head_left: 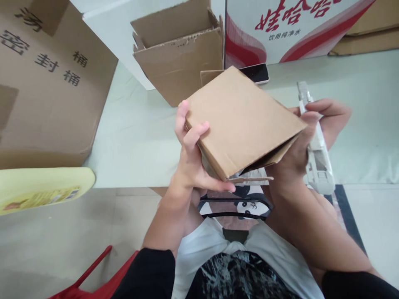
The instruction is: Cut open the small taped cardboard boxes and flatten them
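Note:
A small brown cardboard box (243,120) is held tilted above the table's front edge, its flaps partly open on the side toward my body. My left hand (191,145) grips the box's left side, with fingertips on the upper face and the thumb under the near corner. Between the fingers of my right hand (311,124) is a long white plastic tool, seemingly a utility knife (321,166), at the box's right corner. That hand also appears to touch the box; part of it is hidden behind the flap.
Another opened cardboard box (183,54) stands behind, beside a dark-screened phone (257,74). A large carton (50,83) is at left, above a yellow container (46,187). A red-and-white carton (289,33) lines the back of the pale green table (134,137). Something red (93,274) is at lower left.

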`<state>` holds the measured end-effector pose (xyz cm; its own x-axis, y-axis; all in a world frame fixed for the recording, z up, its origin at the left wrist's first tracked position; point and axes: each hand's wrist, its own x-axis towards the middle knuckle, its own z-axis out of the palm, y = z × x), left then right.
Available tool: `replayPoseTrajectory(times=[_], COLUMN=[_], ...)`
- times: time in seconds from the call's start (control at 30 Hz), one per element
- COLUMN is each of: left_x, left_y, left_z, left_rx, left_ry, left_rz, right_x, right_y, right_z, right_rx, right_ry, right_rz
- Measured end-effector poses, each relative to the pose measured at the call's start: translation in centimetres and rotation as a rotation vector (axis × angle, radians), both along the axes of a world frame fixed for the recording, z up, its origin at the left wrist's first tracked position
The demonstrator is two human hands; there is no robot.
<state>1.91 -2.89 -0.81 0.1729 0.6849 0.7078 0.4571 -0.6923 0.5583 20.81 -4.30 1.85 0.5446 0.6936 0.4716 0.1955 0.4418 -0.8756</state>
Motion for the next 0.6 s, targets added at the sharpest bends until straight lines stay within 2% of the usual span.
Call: replayPoseTrajectory(times=[0.1,0.17,0.2,0.27,0.3,0.4,0.47,0.53,0.6], left_x=[-0.2,-0.7,-1.1,-2.5,-3.5,-6.7,-7.7,-7.2,-5.4], left_y=[0.6,1.4,1.8,2.5,2.9,3.9,4.3,4.3,4.0], left_z=[0.6,0.9,0.9,0.5,0.0,-1.9,-2.9,-3.0,-2.3], left_rx=[0.200,0.167,0.060,-0.279,-0.404,-0.584,-0.607,-0.567,-0.553], left_ry=[-0.127,-0.349,-0.506,-0.791,-0.874,-0.975,-0.915,-0.935,-0.931], left_rz=[-0.102,-0.091,-0.091,-0.072,-0.066,0.051,0.008,-0.016,-0.056], right_x=[0.6,0.9,0.9,1.0,1.0,1.1,1.3,1.4,1.5], right_y=[-0.5,-0.8,-0.9,-1.0,-1.0,-1.0,-1.1,-1.3,-1.4], right_z=[-0.2,-0.3,-0.2,-0.3,-0.3,-0.4,-0.4,-0.3,-0.1], right_rx=[-0.099,-0.163,-0.173,-0.181,-0.187,-0.196,-0.203,-0.228,-0.236], right_ry=[-0.082,-0.113,-0.117,-0.125,-0.127,-0.121,-0.118,-0.134,-0.163], right_rz=[0.105,0.253,0.312,0.391,0.415,0.489,0.528,0.541,0.541])
